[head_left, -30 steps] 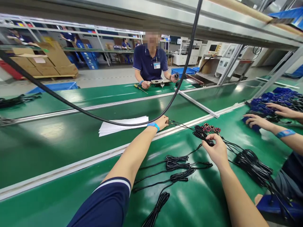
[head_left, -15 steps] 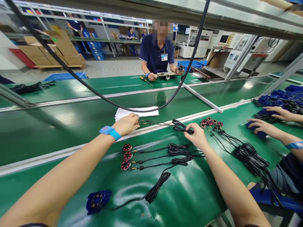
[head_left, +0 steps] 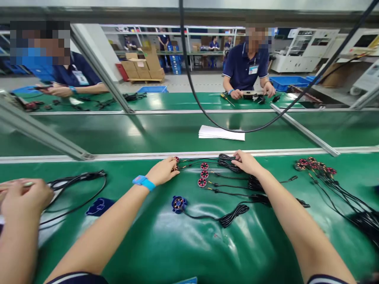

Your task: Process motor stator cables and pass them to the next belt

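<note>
Left hand (head_left: 162, 171), center of frame: fingers curled in, mostly closed around a couple of red coils (head_left: 177, 159) near the rail (head_left: 133, 156). Thumb side partly hidden. Blue wristband (head_left: 144, 182) on that arm.

Right hand (head_left: 248, 162), right of center: thumb and fingers bent, small gap at most, fingertips at the right end of a looped black cable (head_left: 227, 161). Can't tell if it's pinched or just touched. Thin leads run from the coils at the left hand over to that cable.

Just below and between the hands: three round coils (head_left: 204, 174) in a column, leads going right, cables partly behind the right forearm. Lower down, near center: blue holder (head_left: 179, 204) with a coil in it, its own bundled cable (head_left: 233, 215) to the right.

Right side of frame: coil cluster (head_left: 315, 165), cables trailing to the right edge. Left edge: co-worker's hand (head_left: 26, 197), fingers folded, beside black leads (head_left: 97, 177); what it holds is unclear. Blue piece (head_left: 100, 206) lies near those leads.

Upper center, past the rail: white paper stack (head_left: 222, 133). Upper right: co-worker (head_left: 247, 67) with both hands at a part, screwdriver (head_left: 227, 98) on the bench beside them.
</note>
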The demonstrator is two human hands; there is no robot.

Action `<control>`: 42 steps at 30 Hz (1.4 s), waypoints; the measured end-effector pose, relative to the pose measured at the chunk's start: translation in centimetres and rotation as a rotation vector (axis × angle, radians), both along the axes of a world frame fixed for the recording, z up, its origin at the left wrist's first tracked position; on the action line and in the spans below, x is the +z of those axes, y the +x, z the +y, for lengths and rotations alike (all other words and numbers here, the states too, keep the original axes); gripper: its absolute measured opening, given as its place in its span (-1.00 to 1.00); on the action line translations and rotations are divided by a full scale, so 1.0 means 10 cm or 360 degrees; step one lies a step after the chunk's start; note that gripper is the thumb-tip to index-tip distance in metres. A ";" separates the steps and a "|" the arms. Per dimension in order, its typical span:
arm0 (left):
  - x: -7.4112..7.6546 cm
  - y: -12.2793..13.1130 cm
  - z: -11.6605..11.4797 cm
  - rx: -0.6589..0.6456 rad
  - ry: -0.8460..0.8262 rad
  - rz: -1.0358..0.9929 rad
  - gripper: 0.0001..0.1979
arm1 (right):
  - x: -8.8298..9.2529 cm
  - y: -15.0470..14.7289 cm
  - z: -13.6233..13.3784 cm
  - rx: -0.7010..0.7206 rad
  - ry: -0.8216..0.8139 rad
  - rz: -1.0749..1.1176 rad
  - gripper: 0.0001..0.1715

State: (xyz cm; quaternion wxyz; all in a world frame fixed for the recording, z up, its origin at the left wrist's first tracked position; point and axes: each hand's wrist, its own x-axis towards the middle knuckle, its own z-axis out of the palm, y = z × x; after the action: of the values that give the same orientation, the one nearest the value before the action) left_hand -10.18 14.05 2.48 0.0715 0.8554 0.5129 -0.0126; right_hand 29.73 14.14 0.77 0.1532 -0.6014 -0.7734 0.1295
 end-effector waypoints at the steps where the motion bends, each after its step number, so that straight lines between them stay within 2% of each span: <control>1: -0.01 -0.03 -0.02 0.0001 0.0006 -0.0017 -0.83 | 0.01 -0.03 0.02 0.0004 -0.0012 -0.0060 -0.83; 7: -0.05 -0.12 -0.07 -0.0010 0.0071 -0.0089 -0.83 | 0.19 -0.12 0.05 -0.0038 0.0206 -0.0424 -0.71; 10: -0.05 -0.13 -0.07 0.0004 0.0105 -0.0154 -0.84 | 0.21 -0.14 0.03 -0.0033 0.0248 -0.0563 -0.69; 13: -0.05 -0.15 -0.07 0.0031 0.0125 -0.0249 -0.87 | 0.21 -0.16 -0.08 -0.0032 0.0257 -0.0629 -0.65; 16: -0.01 -0.19 -0.13 0.0072 0.0157 -0.0408 -0.89 | 0.24 -0.26 -0.32 -0.0080 0.0343 -0.0607 -0.63; 19: 0.03 -0.22 -0.34 0.0126 0.0192 -0.0636 -0.79 | 0.26 -0.47 -0.69 -0.0024 0.0422 -0.0317 -0.68; 22: 0.05 -0.23 -0.69 0.0046 0.0103 -0.0836 -0.68 | 0.22 -0.77 -1.04 0.0137 0.0321 0.0005 -0.73; 25: 0.03 -0.19 -1.05 -0.0146 -0.0130 -0.1054 -0.59 | 0.14 -1.04 -1.25 0.0236 0.0211 -0.0043 -0.74; 28: 0.02 -0.15 -1.24 -0.0239 -0.0312 -0.1146 -0.54 | 0.05 -1.17 -1.30 0.0230 0.0230 -0.0183 -0.64; 30: 0.06 -0.18 -1.26 -0.0171 -0.0306 -0.1085 -0.56 | -0.02 -1.19 -1.29 0.0220 0.0255 -0.0225 -0.54; 32: 0.17 -0.32 -1.23 0.0046 -0.0127 -0.0933 -0.58 | -0.09 -1.20 -1.27 0.0235 0.0283 -0.0220 -0.49; 35: 0.36 -0.70 -1.26 0.0599 0.0298 -0.0249 -0.52 | -0.19 -1.23 -1.25 0.0259 0.0360 -0.0169 -0.48; 36: 0.40 -0.85 -1.30 0.0774 0.0349 0.0012 -0.48 | -0.21 -1.25 -1.25 0.0263 0.0384 -0.0142 -0.50; 37: 0.42 -1.00 -1.35 0.0922 0.0339 0.0198 -0.44 | -0.23 -1.27 -1.25 0.0266 0.0396 -0.0109 -0.53; 39: 0.40 -1.27 -1.45 0.1077 0.0126 0.0409 -0.39 | -0.25 -1.31 -1.26 0.0265 0.0373 -0.0024 -0.58; 42: 0.27 -1.45 -1.54 0.0994 -0.0068 0.0453 -0.46 | -0.26 -1.36 -1.26 0.0239 0.0276 0.0111 -0.67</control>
State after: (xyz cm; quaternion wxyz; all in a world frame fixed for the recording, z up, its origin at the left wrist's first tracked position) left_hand -24.68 -1.39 5.14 0.0177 0.6450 0.7545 -0.1201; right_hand 16.17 1.52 -1.81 0.2214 -0.5214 -0.8187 0.0940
